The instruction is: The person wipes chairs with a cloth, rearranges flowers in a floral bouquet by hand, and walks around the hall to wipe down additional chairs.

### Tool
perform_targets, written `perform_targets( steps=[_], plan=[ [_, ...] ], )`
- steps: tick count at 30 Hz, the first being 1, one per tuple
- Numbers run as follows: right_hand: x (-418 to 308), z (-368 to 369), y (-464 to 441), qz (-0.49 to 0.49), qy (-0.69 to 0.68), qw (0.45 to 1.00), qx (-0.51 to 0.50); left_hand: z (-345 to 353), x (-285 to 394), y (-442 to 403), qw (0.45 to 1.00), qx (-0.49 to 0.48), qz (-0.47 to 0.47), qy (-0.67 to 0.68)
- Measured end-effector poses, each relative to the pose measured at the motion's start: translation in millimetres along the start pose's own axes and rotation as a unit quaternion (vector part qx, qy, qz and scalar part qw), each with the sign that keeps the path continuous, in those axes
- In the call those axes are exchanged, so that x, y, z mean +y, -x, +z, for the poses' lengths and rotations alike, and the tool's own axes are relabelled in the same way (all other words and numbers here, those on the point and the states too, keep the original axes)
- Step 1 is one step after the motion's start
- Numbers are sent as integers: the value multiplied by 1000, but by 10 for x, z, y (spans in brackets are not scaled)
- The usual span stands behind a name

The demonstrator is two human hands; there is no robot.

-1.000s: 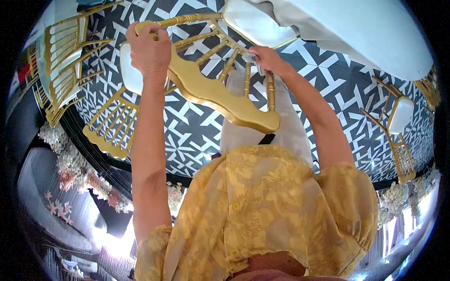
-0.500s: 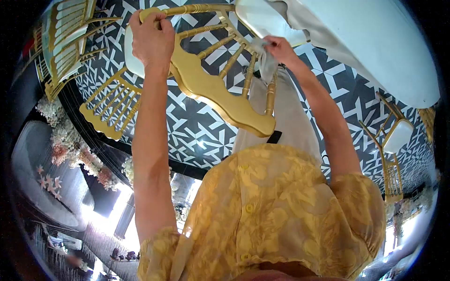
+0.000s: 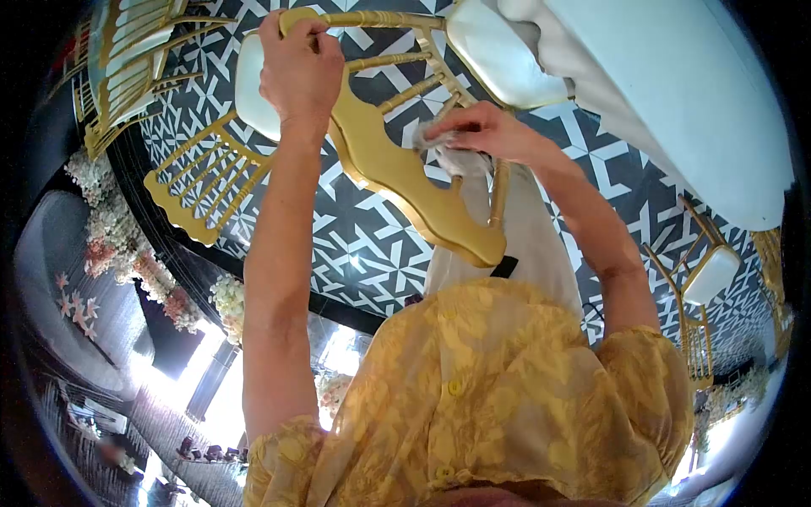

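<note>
a patterned floor (image 3: 355,245) spreads beneath, and a white table (image 3: 701,118) fills the upper right. the gold chair (image 3: 405,182) is in front of the person, back nearest, its white seat (image 3: 498,59) beside the table's drape (image 3: 553,38). the left chair (image 3: 176,205) is near, the right chair (image 3: 711,275) well apart. the left hand (image 3: 300,72) is clenched round one end of the rail (image 3: 363,127); the right hand (image 3: 490,135) grasps a pale cloth (image 3: 463,160) among the spindles (image 3: 411,91), toward the other end.

the chair could tip or skid, i judge, if the right hand pushes harder than the left hand steadies, or knock the left chair if swung. a shift toward the table might drag the drape. the cloth could snag between spindles and be tugged loose.

the table runs out of view at the top. the chair's legs can't be made out, so i cannot tell whether all rest on the floor. whether the drape touches the seat is unclear. the right hand hides part of the spindles, and the cloth's full shape is hard to read
</note>
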State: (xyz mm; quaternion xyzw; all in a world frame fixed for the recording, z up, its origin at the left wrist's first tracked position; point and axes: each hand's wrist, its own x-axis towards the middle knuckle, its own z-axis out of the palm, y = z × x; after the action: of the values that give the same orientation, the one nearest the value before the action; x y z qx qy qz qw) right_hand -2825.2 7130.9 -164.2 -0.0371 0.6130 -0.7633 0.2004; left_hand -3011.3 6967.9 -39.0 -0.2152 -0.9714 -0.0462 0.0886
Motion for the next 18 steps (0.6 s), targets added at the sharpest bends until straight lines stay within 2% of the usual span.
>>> perform_targets(
  steps=[2, 3, 4, 5, 7, 9, 10, 11, 12, 14, 15, 16, 17, 18],
  plan=[
    [125, -254, -48, -17, -16, 1000, -1, -4, -9, -20, 1000, -3, -11, 8],
    [362, -334, -127, 72, -124, 987, 77, -18, 1, -15, 1000, -12, -17, 16],
    [696, -499, -212, 77, -194, 964, 166, -56, 54, -17, 998, -22, -38, 37],
    [1091, -654, -333, 96, -173, 956, 215, -53, 47, -6, 998, -20, -40, 32],
    [1651, -738, -562, 66, -202, 945, 250, -29, 18, -22, 1000, -11, -23, 14],
    [1801, -595, -798, 94, -84, 955, 270, -62, 35, -24, 999, -22, -26, 4],
    [1826, -461, -898, 72, -57, 955, 281, -58, 33, -16, 999, -26, -37, 15],
    [1849, -351, -1024, 106, -238, 937, 231, -47, 34, -16, 998, -30, -48, 27],
    [1724, -192, -1091, 98, -64, 963, 244, -65, 44, -25, 997, -54, -57, 27],
    [1220, 87, -998, 85, 117, 958, 249, -51, 31, -35, 997, -43, -47, 37],
    [784, 133, -871, 61, -42, 980, 187, -52, 21, -21, 998, -40, -35, 43],
    [440, 122, -705, 40, -195, 973, 120, -55, 50, -11, 997, -41, -38, 48],
    [247, 124, -581, 41, -192, 973, 120, -80, 78, -35, 999, -31, -21, 36],
    [105, 140, -492, -5, -176, 981, 76, -93, 88, -48, 1000, -22, -3, 22]
  ],
)
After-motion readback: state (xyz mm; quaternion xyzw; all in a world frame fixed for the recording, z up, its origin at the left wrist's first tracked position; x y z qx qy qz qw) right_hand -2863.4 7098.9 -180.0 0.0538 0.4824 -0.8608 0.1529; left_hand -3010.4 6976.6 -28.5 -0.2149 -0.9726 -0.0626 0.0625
